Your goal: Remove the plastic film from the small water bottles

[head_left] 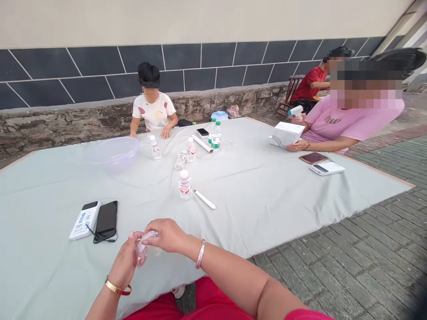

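Note:
A small clear plastic bag [141,252] with something reddish inside is held between my hands, above the near edge of the cloth-covered table [233,209]. My left hand [124,260] grips the bag from the left, its fingers closed. From the right and above, my right hand [165,234] pinches the bag's top. What lies inside is too small to name. Left of my hands, a black phone [106,220] with a dark cord rests beside a white power bank [85,221]. Beyond them stand a water bottle [184,186] and a white pen-like tool [205,199].
Farther back are a clear lilac basin [120,153], several bottles, a white roll [203,143] and a phone [202,132]. One person [155,111] sits across. At right, another person [353,115] holds a white box [287,134]; a phone [313,158] and power bank [327,168] lie nearby.

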A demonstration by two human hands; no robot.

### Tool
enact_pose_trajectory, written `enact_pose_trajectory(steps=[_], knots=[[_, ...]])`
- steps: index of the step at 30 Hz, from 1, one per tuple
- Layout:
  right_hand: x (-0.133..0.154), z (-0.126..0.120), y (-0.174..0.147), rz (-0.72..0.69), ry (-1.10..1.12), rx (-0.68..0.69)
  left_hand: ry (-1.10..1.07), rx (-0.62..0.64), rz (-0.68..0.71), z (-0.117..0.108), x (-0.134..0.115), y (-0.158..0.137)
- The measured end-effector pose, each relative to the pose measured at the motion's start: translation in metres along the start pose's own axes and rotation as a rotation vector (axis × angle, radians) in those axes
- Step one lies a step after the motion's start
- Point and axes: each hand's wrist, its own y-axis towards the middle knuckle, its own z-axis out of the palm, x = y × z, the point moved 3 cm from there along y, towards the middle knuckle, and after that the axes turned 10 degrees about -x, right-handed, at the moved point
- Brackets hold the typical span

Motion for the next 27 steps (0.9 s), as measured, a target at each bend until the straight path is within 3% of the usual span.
enact_pose_trajectory(steps=[4,7,9,12,15,17,19,23,27], knots=[[-0.019,0.023,-0.01,0.278,0.294,-0.092,-0.416,-0.197,-0.084,0.001,-0.009,0.001],[-0.021,0.048,-0.023,0.485,0.568,-0.045,-0.471,-0.322,-0.031,0.003,-0.008,0.007],[-0.017,0.056,-0.027,0.653,0.839,0.021,-0.29,-0.377,0.077,0.004,-0.002,0.008],[-0.008,0.049,-0.025,0.84,1.361,0.122,0.181,-0.415,0.402,0.009,0.003,-0.001],[-0.006,0.03,-0.016,0.898,1.619,0.003,0.489,-0.343,0.693,0.018,0.005,-0.012],[-0.01,0.022,-0.01,0.891,1.546,-0.13,0.478,-0.33,0.68,0.02,0.007,-0.014],[-0.013,0.02,-0.007,0.842,1.357,-0.194,0.338,-0.313,0.523,0.019,0.011,-0.01],[-0.02,0.027,-0.008,0.66,0.838,-0.149,0.136,-0.234,0.226,0.019,0.023,0.006],[-0.039,0.02,-0.018,0.377,0.274,-0.185,0.02,-0.296,0.074,0.008,0.034,0.026]])
